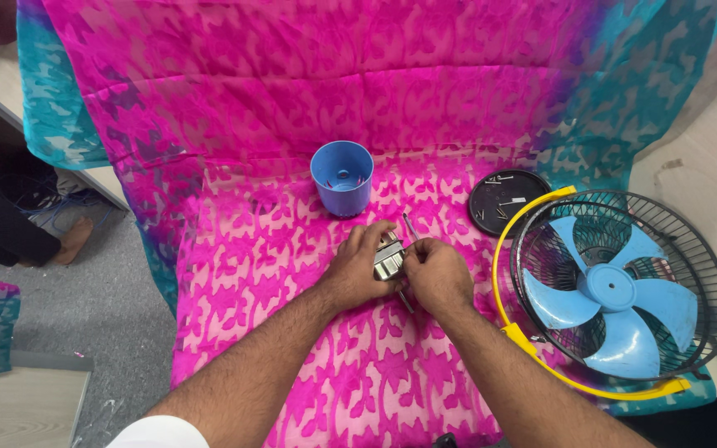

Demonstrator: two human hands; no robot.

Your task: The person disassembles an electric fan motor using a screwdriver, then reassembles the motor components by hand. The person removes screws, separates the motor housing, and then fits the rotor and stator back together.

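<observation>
Both of my hands meet at the middle of a pink patterned cloth. My left hand grips a small silvery metal part from the left. My right hand closes on the same part from the right and holds a thin metal tool whose shaft sticks out above and below the fist. A blue plastic cup-shaped part stands upright just beyond my hands.
A fan with blue blades, a black wire guard and a yellow rim lies at the right. A round black lid holding small screws sits behind it. At the far left a person's bare foot rests on grey floor.
</observation>
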